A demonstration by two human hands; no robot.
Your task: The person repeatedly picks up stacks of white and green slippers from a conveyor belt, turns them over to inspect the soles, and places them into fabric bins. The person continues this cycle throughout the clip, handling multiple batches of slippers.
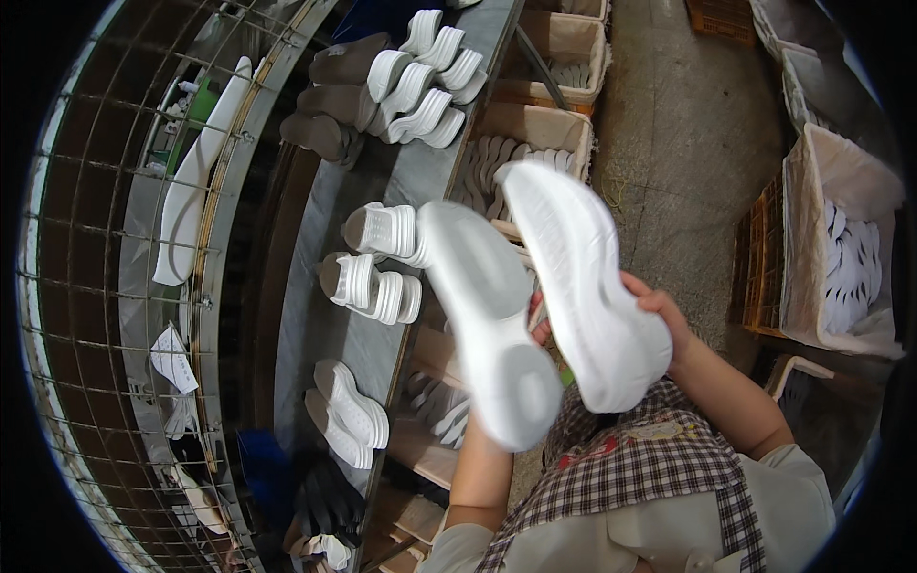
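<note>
Two large white shoe soles are held up in front of me, slightly blurred. The left sole [478, 286] shows a smooth face with greyish recesses. My left hand [542, 329] is mostly hidden behind it, with fingers closed at its inner edge. Beside it, the right sole [583, 286] stands tilted with its ridged side wall showing. My right hand [666, 313] grips that one by its outer edge near the wide lower end. Stacked white soles [387, 229] rest on the grey bench [406, 181] just left of the held pair.
More white soles [420, 91] and brown soles [330, 110] lie at the bench's far end; a white pair [346, 411] lies nearer. Wire mesh [105, 239] rises at left. Cloth-lined crates [535, 119] holding soles stand beside the bench, and another lined crate [807, 306] stands at right.
</note>
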